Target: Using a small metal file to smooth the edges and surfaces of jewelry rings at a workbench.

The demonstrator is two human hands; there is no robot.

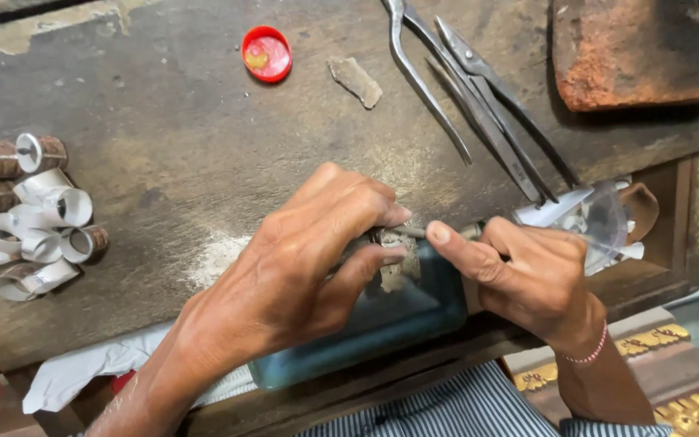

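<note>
At the table (163, 121) edge, left hand (301, 259): grip closed on a small metal piece (386, 239), pressed against a dark block (398, 311). Right hand (527, 275): grip narrow, pinching a thin tool (410, 232) whose tip meets the piece. Beyond the grips: long pliers (479, 97), red cap (266, 53). Far left: paper-wrapped rolls (34, 210).

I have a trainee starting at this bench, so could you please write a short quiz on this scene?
1. True or false: the red cap lies beside the right hand.
2. Which lies at the bench's left edge? A) paper rolls B) tongs C) brick
3. What does the left hand press on?

Key: 1. False, it lies at the far edge. 2. A. 3. A small piece on a dark block.
</note>
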